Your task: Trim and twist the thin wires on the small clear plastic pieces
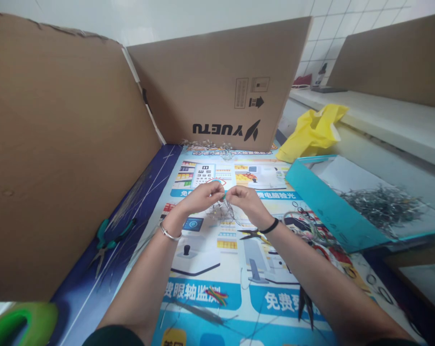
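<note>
My left hand (207, 196) and my right hand (247, 202) meet over the middle of the printed sheet (230, 264), fingertips pinched close together. A tangle of thin wires (224, 211) hangs just below the fingertips, and a tiny greenish bit shows between them. The exact part each hand grips is too small to make out. Close under my right wrist lie yellow-handled pliers (254, 234), partly hidden by the arm. Teal-handled pliers (109, 242) rest on the dark blue strip to the left of my left forearm.
Cardboard panels (210, 81) stand at the left and back. On the right, a teal box (342, 216) holds a heap of wire pieces (386, 206), with a yellow bag (313, 132) behind it. Coloured strips (216, 295) and a green ring (23, 322) lie nearer.
</note>
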Tool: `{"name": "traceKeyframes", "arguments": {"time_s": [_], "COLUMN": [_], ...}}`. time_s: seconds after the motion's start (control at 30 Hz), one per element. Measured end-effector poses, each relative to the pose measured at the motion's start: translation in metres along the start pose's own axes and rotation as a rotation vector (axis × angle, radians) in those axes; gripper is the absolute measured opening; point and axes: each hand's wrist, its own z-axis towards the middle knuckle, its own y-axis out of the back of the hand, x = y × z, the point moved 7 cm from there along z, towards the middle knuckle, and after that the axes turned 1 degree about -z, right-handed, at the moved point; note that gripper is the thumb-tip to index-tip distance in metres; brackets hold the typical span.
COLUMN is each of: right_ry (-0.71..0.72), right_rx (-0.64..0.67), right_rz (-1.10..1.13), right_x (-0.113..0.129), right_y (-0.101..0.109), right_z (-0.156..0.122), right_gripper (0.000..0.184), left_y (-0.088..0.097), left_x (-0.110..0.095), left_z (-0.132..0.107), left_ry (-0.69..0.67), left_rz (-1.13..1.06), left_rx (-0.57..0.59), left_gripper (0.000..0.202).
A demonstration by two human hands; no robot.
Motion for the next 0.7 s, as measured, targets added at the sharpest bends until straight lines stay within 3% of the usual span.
{"name": "traceKeyframes", "arguments": {"time_s": [0.7], "right_ry": [-0.061], "right_rx": [-0.034], "right_rz": [-0.056], "right_x": [-0.012], "right_y": [-0.002], "right_z": [0.000], "right_gripper": [0.009], "left_y": [0.000], "left_x": [0.004], "left_z": [-0.001], "left_ry": [0.026], "left_rz": [-0.084], "left_rx": [0.027], "left_gripper": [0.010]}}
